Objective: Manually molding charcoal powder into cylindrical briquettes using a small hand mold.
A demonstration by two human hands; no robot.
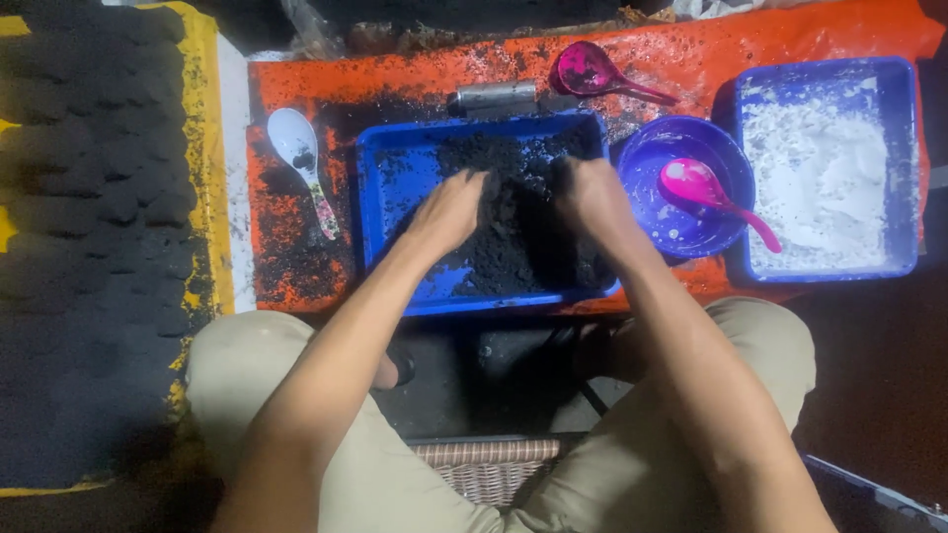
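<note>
Both arms reach forward: left hand (446, 212) and right hand (591, 200) dig, fingers curled, into black powder (513, 222) filling the blue tray (395, 178). Alongside, a purple bowl (647, 173) holds a pink spoon (703, 190).

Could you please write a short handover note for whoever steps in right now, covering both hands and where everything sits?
Left hand and right hand: both pressed into the black powdery mix, fingers buried, in the blue rectangular plastic tray.
To the right: purple round bowl holding a pink plastic scoop, then a blue tub of white powder.
White spoon lies left of the tray.
Rows of dark formed lumps lie far left.
The mix remains loose in the tray.
</note>
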